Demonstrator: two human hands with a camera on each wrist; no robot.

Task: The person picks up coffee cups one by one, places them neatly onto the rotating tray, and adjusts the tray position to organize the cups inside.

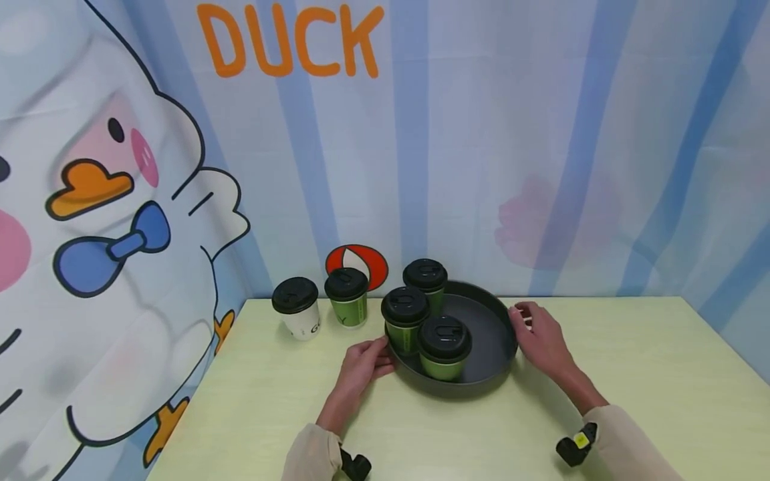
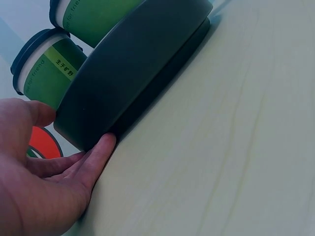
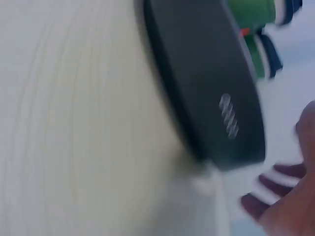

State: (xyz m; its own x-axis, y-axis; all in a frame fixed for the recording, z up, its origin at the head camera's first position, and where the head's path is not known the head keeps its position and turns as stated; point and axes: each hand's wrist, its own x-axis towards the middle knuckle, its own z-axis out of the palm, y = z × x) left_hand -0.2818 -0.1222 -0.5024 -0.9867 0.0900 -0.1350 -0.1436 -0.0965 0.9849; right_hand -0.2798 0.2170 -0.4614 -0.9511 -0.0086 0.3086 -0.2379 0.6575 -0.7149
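A duck-printed backdrop is hanging behind the pale table you are working at. The round dark tray is sitting between your hands, hollow facing up; being round, it is showing no long axis, while a printed mark on its wall is facing your right side. Your left hand is pinching the tray's left edge, thumb on the wall, fingertips tucked underneath; your right hand is hovering just beside the opposite edge, fingers loose, holding nothing. A left cup, back cup and front cup are standing upright in the tray, long axes vertical, crowding toward your left hand. The weight is probably favouring that side, so you should be supporting it firmly, matching it with your right fingers and keeping the tray level.
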